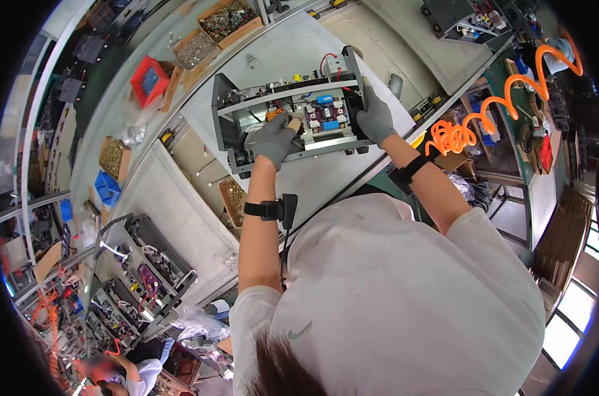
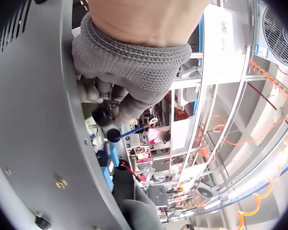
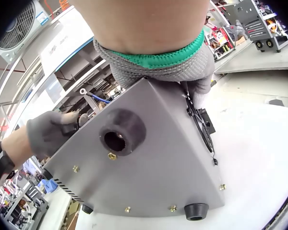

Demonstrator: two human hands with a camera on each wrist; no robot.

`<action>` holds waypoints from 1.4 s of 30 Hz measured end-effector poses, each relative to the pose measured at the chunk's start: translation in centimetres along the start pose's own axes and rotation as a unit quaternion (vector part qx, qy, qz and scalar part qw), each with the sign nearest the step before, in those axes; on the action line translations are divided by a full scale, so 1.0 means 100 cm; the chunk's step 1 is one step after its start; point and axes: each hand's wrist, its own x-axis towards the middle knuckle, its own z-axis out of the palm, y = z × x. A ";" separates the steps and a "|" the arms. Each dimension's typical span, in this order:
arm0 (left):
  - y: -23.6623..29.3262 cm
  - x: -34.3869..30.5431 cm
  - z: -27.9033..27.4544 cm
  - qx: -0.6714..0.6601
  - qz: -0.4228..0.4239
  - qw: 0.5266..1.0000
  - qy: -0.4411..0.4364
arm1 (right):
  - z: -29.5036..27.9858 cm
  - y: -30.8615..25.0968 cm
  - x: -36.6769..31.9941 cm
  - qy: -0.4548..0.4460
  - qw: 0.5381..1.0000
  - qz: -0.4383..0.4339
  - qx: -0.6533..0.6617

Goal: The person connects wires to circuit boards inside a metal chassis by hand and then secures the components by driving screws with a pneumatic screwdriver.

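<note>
An uncovered grey metal chassis (image 1: 221,135) with circuit boards inside lies on the white work surface (image 1: 200,109). Its face with black rubber feet (image 3: 196,211) is turned toward the person. My gloved left hand (image 1: 271,140) reaches over the near edge into the chassis. There its thumb and fingers pinch a small black part (image 2: 102,115), partly hidden by the glove. At the chassis's right end my gloved right hand (image 1: 376,115) grips the end panel, fingers round its edge beside a black round grille (image 3: 200,125). Blue components (image 1: 324,99) stand on the board between the hands.
Along the far side stand a red bin (image 1: 149,80) and boxes of small hardware (image 1: 228,23). A blue bin (image 1: 106,188) is at the left, above more open chassis (image 1: 147,280). An orange coiled hose (image 1: 452,136) hangs at the right, close to the right forearm.
</note>
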 end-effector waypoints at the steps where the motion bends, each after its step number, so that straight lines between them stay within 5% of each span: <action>1: 0.024 -0.009 -0.004 0.080 0.006 0.997 0.004 | 0.000 0.000 0.000 -0.007 1.000 0.010 -0.008; 6: 0.047 0.006 0.007 0.075 -0.033 0.995 0.054 | -0.001 -0.004 -0.002 -0.007 1.000 0.020 -0.003; 8: 0.058 0.010 0.012 0.202 -0.080 0.974 0.066 | -0.002 -0.003 -0.003 -0.002 1.000 0.020 0.000; 14: 0.071 0.018 0.026 0.253 -0.061 0.960 0.101 | 0.011 0.010 0.005 0.041 0.999 -0.023 -0.004; 15: 0.072 0.020 0.025 0.225 -0.074 0.967 0.098 | 0.017 0.015 0.004 0.095 0.993 -0.075 0.000; 19: 0.083 0.021 0.025 0.089 -0.154 0.976 0.127 | 0.022 0.023 0.010 0.033 0.994 -0.057 0.089; 20: 0.080 0.019 0.031 0.088 -0.165 0.968 0.169 | 0.025 0.032 0.014 0.034 0.985 -0.111 0.131; 21: 0.094 0.009 0.019 0.047 -0.181 0.973 0.135 | 0.026 0.036 0.015 0.065 0.992 -0.099 0.049; 22: 0.089 0.012 0.023 0.047 -0.172 0.970 0.164 | 0.032 0.042 0.022 0.033 0.978 -0.108 0.173; 23: 0.084 0.018 0.025 0.024 -0.189 0.972 0.138 | 0.034 0.055 0.028 0.099 0.988 -0.121 -0.005; 24: 0.093 0.008 0.019 -0.004 -0.214 0.967 0.139 | 0.036 0.063 0.034 0.103 0.988 -0.113 -0.026; 30: 0.085 0.019 0.047 -0.034 -0.199 0.944 0.262 | 0.035 0.066 0.036 0.058 0.994 -0.090 0.033; 33: 0.092 0.016 0.039 -0.030 -0.210 0.942 0.259 | 0.037 0.074 0.043 0.046 0.994 -0.095 0.042; 38: 0.081 0.027 0.038 -0.011 -0.212 0.970 0.117 | 0.044 0.080 0.046 0.137 0.978 -0.152 -0.032; 40: 0.049 0.054 0.062 0.003 -0.190 0.970 0.153 | 0.043 0.077 0.045 0.136 0.979 -0.148 -0.042; 42: 0.014 0.088 0.079 0.226 -0.052 0.973 0.019 | 0.042 0.076 0.045 0.138 0.979 -0.141 -0.046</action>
